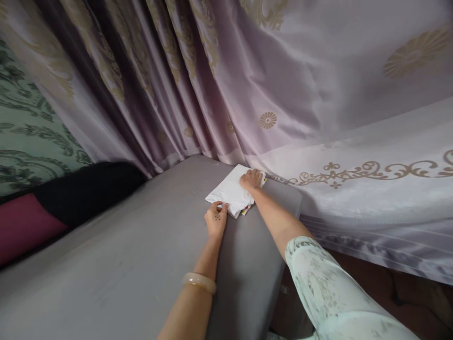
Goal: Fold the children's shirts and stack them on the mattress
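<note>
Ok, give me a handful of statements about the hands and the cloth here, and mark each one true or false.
1. The folded white cloth lies on the grey cushion. True.
2. The right hand presses on the cloth's far corner. True.
3. The left hand lifts the cloth into the air. False: it rests at the cloth's near edge, and the cloth lies flat.
4. A bangle sits on the left wrist. True.
5. The curtain behind is plain green. False: it is mauve with gold patterns.
</note>
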`<state>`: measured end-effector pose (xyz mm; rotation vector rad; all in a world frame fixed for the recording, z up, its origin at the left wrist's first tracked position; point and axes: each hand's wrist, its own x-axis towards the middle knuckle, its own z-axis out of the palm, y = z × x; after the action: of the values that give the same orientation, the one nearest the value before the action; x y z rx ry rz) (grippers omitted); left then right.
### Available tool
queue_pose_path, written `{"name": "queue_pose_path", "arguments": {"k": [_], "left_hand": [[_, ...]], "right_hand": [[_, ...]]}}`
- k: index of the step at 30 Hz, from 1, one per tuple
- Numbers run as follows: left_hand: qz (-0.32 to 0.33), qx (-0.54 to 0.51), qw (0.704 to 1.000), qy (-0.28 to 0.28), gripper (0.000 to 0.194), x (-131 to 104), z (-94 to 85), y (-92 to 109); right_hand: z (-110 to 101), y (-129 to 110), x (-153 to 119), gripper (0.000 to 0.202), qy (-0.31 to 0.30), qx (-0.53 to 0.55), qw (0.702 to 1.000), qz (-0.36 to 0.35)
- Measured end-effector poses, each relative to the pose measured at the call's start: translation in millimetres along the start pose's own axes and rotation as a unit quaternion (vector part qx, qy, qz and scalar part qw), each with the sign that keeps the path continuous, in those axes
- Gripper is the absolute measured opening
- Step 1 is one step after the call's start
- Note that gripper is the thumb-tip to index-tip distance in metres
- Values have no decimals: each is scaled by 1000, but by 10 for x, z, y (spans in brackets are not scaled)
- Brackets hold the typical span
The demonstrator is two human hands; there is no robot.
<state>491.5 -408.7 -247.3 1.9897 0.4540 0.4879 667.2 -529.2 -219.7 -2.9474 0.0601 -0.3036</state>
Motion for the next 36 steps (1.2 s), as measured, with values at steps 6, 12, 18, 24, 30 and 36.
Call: {"name": "queue_pose_path", "arguments": {"k": [6,12,18,24,30,36], "left_hand": [[5,-3,1000,4,23,-6,-3,3],[-3,-33,999,22,26,-9,16,-30],[-13,-42,998,33,23,2,33,-54],[-7,-43,998,37,20,-1,27,-36],[-33,-108,992,55,15,-30,24,23],[-39,-158,983,80,11,-27,6,50]], "right_hand": [[37,-15,13,53,11,11,1000,-12],[-11,-154,55,56,-35,24,988,-150],[-32,-138,166,53,-107,11,977,-187],[-49,-112,181,52,-123,12,975,-183],[-133,-295,-201,56,-130,26,955,-267],[-114,-334,-535,54,-142,19,929,-341]]}}
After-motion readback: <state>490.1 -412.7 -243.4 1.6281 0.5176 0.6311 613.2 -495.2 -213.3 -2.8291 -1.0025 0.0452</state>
